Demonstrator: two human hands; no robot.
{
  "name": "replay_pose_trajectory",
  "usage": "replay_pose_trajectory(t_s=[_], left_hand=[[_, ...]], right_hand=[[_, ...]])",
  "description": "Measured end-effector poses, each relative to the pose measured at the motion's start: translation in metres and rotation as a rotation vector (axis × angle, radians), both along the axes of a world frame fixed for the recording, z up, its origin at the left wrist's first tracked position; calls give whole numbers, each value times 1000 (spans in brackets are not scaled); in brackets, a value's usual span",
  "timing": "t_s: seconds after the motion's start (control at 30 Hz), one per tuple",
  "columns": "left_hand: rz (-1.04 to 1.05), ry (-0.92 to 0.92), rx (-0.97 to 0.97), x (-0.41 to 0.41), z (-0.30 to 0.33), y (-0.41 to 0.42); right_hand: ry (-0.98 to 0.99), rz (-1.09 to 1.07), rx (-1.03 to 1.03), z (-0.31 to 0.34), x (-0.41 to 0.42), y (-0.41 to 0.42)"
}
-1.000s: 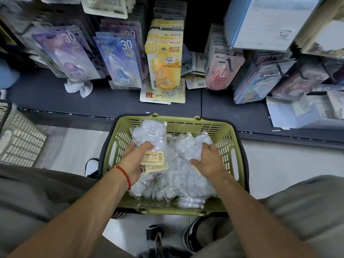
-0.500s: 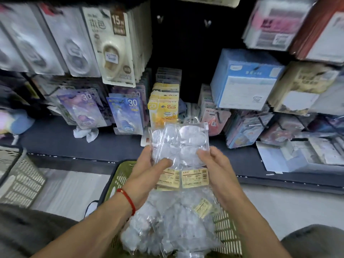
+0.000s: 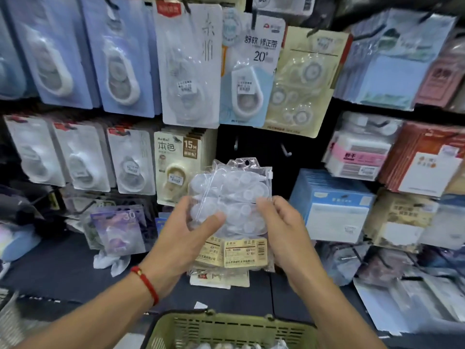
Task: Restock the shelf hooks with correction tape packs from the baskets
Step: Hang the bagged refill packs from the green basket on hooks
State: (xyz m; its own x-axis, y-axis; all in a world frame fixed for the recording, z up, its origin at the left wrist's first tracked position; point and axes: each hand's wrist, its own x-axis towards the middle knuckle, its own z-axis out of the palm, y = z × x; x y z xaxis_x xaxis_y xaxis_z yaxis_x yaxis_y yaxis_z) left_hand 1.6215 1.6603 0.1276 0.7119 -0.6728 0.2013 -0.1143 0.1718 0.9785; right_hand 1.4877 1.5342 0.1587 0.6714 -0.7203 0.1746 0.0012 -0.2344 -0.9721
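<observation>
Both hands hold up a small stack of clear correction tape packs (image 3: 236,195) with yellow labels at the bottom, upright, in front of the shelf. My left hand (image 3: 186,238) grips the left side, thumb across the front. My right hand (image 3: 284,230) holds the right edge. The packs' hang hole sits just below two bare hooks (image 3: 286,152) on the dark back panel. The green basket (image 3: 226,328) with more clear packs lies below, at the bottom edge.
Carded correction tapes hang in rows to the left and above (image 3: 186,66). Blue boxes (image 3: 334,205) and red and white packs (image 3: 362,149) fill the right side. A dark shelf ledge (image 3: 63,268) carries loose packs and a crumpled white wrapper.
Both hands lifted the clear packs out of the basket and raised them toward the bare hooks. The view tilted up from the basket to the hanging rows.
</observation>
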Motion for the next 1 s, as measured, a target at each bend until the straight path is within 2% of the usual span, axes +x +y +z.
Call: replay_pose_trajectory(t_s=[0.2, 0.37, 0.6, 0.73, 1.0], left_hand=[[95, -79, -41, 18, 7, 11], [296, -203, -75, 35, 15, 29], [349, -93, -105, 51, 17, 46], [395, -107, -107, 51, 19, 50], [383, -82, -124, 49, 20, 46]], right_hand=[[-109, 7, -93, 15, 23, -3], [-162, -41, -27, 23, 37, -7], [-158, -51, 15, 24, 51, -3], [-152, -109, 80, 22, 50, -3], [-145, -107, 67, 30, 58, 6]])
